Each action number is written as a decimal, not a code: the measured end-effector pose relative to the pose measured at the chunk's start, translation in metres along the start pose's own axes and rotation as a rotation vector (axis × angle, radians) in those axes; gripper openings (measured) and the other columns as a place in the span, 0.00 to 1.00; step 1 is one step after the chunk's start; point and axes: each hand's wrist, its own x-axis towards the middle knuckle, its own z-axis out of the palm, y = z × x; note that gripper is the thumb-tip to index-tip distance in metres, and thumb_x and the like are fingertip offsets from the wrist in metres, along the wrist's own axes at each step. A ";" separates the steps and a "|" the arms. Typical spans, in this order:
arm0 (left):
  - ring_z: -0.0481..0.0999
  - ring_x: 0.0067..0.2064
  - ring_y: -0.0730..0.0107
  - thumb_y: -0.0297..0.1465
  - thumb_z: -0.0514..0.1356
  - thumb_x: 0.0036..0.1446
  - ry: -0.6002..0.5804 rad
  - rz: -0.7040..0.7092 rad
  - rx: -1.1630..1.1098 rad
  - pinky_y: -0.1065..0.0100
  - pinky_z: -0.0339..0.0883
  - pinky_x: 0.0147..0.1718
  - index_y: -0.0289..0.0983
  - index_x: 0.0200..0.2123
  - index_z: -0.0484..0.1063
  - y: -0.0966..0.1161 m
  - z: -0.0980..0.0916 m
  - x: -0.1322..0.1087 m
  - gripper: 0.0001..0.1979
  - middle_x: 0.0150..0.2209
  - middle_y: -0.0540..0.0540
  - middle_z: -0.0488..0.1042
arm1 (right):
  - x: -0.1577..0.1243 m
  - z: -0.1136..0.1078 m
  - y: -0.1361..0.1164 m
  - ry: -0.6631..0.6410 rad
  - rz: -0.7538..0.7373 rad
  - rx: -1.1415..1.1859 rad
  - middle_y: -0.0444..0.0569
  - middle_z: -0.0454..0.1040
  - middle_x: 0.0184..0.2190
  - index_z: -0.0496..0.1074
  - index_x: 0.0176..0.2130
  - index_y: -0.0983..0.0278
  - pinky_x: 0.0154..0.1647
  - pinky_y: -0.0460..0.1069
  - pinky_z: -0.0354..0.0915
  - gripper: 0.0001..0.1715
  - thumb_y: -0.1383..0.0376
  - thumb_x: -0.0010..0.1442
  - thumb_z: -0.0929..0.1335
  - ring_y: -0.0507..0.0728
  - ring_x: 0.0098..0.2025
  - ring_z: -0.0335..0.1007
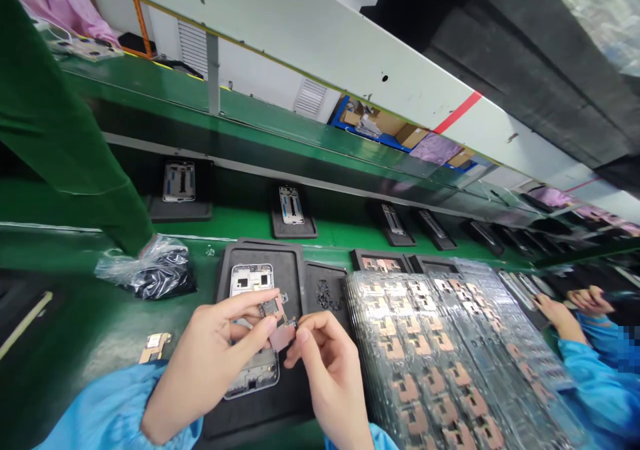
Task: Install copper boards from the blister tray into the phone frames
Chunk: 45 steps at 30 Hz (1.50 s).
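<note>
At far left, a loose gold-coloured part [155, 347] lies on the green table [100, 330]. The left hand [210, 360] is closed, thumb and forefinger pinching a small circuit board [270, 308] with a copper-coloured sheet attached. The right hand [325, 370] is closed on the same piece from the other side. The piece is held just above a phone frame [251, 280] in a black tray [287, 263] and is not seated; the frame's cut-outs show open. Next right, small black parts [325, 295] lie in a black dish [327, 323]. Stacked clear trays [425, 363] are full of boards. At far right, a co-worker's hand [560, 313] works apart.
</note>
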 end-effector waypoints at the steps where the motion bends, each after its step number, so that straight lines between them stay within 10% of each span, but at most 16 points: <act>1: 0.84 0.29 0.68 0.42 0.69 0.57 0.006 0.006 0.013 0.74 0.75 0.26 0.40 0.53 0.84 0.000 0.000 0.000 0.22 0.30 0.52 0.80 | 0.000 0.001 0.001 0.014 -0.014 -0.026 0.45 0.75 0.26 0.71 0.36 0.62 0.31 0.44 0.71 0.21 0.49 0.71 0.69 0.52 0.27 0.75; 18: 0.85 0.31 0.66 0.40 0.66 0.61 -0.065 0.062 0.158 0.74 0.78 0.31 0.41 0.52 0.85 0.005 -0.003 -0.002 0.19 0.30 0.51 0.85 | -0.002 0.005 0.010 0.059 -0.088 -0.087 0.42 0.70 0.24 0.70 0.33 0.61 0.26 0.44 0.66 0.20 0.51 0.72 0.68 0.52 0.24 0.70; 39: 0.83 0.31 0.66 0.36 0.72 0.57 -0.288 -0.095 -0.219 0.69 0.79 0.32 0.35 0.49 0.77 0.001 -0.012 0.013 0.19 0.33 0.47 0.83 | -0.002 -0.006 0.009 -0.093 0.074 0.068 0.44 0.73 0.23 0.73 0.35 0.62 0.26 0.46 0.65 0.24 0.45 0.69 0.70 0.52 0.22 0.70; 45: 0.84 0.37 0.68 0.37 0.74 0.55 -0.383 -0.377 -0.749 0.69 0.78 0.40 0.39 0.43 0.68 0.000 0.019 -0.007 0.20 0.34 0.49 0.81 | -0.007 -0.002 0.017 0.144 -0.294 0.235 0.57 0.80 0.47 0.78 0.49 0.56 0.53 0.60 0.75 0.33 0.43 0.51 0.81 0.67 0.52 0.78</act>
